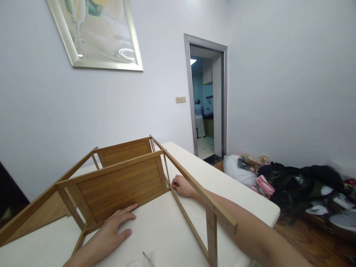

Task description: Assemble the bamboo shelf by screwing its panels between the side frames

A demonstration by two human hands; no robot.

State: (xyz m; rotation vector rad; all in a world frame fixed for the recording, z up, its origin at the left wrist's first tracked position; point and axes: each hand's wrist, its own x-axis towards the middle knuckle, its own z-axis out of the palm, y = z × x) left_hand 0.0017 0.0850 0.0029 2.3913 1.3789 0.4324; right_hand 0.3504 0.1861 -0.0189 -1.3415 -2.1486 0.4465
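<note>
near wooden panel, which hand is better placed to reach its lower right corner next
Likely the right hand: its fingers curl beside that corner; the left hand is farther off, by the middle of the panel.

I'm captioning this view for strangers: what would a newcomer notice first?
Probably the big wooden frame on the white table in the foreground, with the open left hand inside it and the curled right hand by its right side. Next, the framed picture on the wall, upper left, and a person seen through the doorway.
</note>
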